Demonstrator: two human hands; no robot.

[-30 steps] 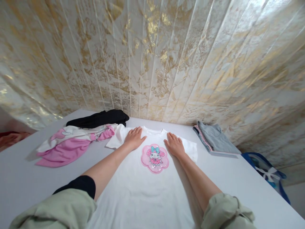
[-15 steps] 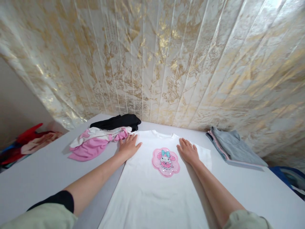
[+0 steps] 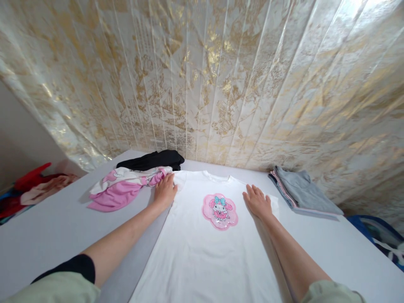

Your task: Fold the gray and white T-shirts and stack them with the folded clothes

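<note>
A white T-shirt (image 3: 195,252) lies flat, front up, on the white table (image 3: 47,235), with a pink flower-shaped cartoon patch (image 3: 220,211) on its chest. My left hand (image 3: 164,191) rests palm down with fingers stretched out on the shirt's left shoulder and sleeve, close to the pink garment. Over on the right shoulder, beside the patch, my right hand (image 3: 257,201) lies flat and open. Neither hand holds anything.
A pink and white garment (image 3: 121,189) and a black one (image 3: 153,159) lie crumpled at the back left. Folded grey clothes (image 3: 299,191) sit at the back right. A gold and white wall rises behind. Red cloth (image 3: 30,185) lies off the table's left; a blue bag (image 3: 378,235) sits at the right.
Both hands have slid outward from the shirt's chest toward its shoulders, the left one reaching the sleeve. The camera view has shifted so the table's left side shows.
</note>
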